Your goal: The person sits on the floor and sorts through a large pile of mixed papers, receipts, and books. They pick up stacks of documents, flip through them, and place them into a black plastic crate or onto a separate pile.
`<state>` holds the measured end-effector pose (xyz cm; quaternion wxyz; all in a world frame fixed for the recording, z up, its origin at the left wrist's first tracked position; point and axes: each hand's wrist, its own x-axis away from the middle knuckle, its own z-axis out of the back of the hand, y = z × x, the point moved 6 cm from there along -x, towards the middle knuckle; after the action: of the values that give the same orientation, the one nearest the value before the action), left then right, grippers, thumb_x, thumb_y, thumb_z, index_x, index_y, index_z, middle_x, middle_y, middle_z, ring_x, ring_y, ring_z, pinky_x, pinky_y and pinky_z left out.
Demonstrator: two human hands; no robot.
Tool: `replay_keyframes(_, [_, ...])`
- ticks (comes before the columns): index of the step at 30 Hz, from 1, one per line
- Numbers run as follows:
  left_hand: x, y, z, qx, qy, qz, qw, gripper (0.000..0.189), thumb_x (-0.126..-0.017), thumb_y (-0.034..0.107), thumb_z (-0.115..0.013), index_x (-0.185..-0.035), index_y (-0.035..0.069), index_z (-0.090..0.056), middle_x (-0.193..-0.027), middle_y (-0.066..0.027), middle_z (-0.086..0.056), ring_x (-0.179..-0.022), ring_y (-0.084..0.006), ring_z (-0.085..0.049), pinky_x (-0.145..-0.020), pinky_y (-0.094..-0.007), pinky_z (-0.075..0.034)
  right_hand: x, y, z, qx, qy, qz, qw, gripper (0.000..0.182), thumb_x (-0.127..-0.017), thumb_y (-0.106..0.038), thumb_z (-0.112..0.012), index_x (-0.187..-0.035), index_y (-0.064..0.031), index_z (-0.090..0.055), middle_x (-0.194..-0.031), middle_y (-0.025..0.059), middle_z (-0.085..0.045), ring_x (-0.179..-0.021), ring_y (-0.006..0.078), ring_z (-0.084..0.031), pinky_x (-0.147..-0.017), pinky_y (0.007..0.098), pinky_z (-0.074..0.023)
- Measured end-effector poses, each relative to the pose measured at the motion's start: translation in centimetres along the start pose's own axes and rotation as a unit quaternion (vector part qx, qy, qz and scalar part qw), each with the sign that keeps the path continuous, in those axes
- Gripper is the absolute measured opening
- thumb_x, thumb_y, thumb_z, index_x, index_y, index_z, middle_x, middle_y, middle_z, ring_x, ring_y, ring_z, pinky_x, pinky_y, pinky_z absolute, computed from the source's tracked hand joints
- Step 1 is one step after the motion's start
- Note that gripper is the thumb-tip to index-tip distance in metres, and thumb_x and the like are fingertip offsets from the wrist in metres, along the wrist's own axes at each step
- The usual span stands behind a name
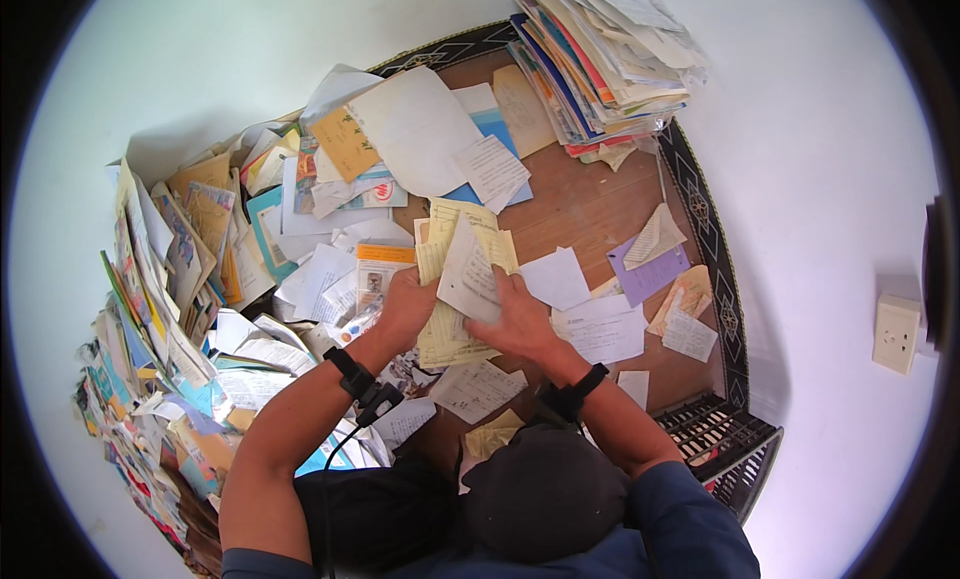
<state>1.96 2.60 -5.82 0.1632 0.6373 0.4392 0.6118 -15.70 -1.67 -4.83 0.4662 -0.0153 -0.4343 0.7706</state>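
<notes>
My left hand grips the left edge of a stack of yellowish paper sheets, held above the wooden floor. My right hand holds a creased white sheet with handwriting against the right side of that stack. The white sheet lies tilted over the yellow ones, and its lower corner is near my right fingers. Just left of the stack is a booklet with an orange band. Below my hands lies a handwritten sheet on the floor.
A large heap of papers and folders fills the left side. A tall paper stack stands at the back right. Loose sheets and a purple paper lie to the right. A black plastic crate is at the lower right, beside the wall.
</notes>
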Motion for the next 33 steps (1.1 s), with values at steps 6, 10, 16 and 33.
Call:
replay_keyframes(6, [0.4,0.5,-0.3,-0.064,0.029,-0.015,0.997,0.024,-0.099,0.014,-0.066,-0.114,-0.003,-0.071,-0.101,-0.0084,-0.075,-0.085,-0.0131,-0.069,-0.072,-0.0286,-0.055,0.2,-1.3,0.6,0.048,-0.031,-0.011,0.998,0.11,-0.076,-0.052,-0.073,-0.152,0.0123,-0.026,-0.128,0.0323,-0.052,-0.109,0.0459,-0.063,-0.091,0.0484,-0.0541])
replay_keyframes(10, [0.6,1.0,-0.8,-0.186,0.011,-0.103,0.977,0.026,-0.098,0.01,-0.061,-0.117,-0.003,-0.07,-0.101,-0.0115,-0.076,-0.088,-0.0152,-0.07,-0.078,-0.0312,-0.055,0.1,-1.8,0.3,0.06,-0.03,-0.002,0.998,0.108,-0.078,-0.051,-0.07,-0.151,0.0154,-0.024,-0.128,0.0316,-0.052,-0.106,0.0443,-0.065,-0.086,0.0487,-0.056])
replay_keyframes(16, [1.7,2.1,-2.7,-0.254,0.009,-0.132,0.958,0.028,-0.098,0.013,-0.059,-0.121,0.0,-0.069,-0.103,-0.0172,-0.076,-0.091,-0.0208,-0.072,-0.082,-0.0347,-0.055,0.3,-1.8,-0.1,0.08,0.009,0.014,0.997,0.109,-0.076,-0.049,-0.07,-0.148,0.0195,-0.024,-0.124,0.0334,-0.054,-0.097,0.0438,-0.067,-0.081,0.0484,-0.0565])
replay_keyframes(33, [2.0,3.1,-2.7,-0.323,0.043,-0.224,0.919,0.026,-0.095,0.02,-0.058,-0.109,0.001,-0.069,-0.094,-0.0277,-0.069,-0.091,-0.0467,-0.068,-0.076,-0.0471,-0.055,0.8,-2.8,-0.7,0.085,0.145,0.171,0.971,0.068,-0.085,-0.019,-0.059,-0.139,0.0155,-0.037,-0.131,0.0313,-0.055,-0.109,0.0437,-0.062,-0.084,0.0509,-0.0565])
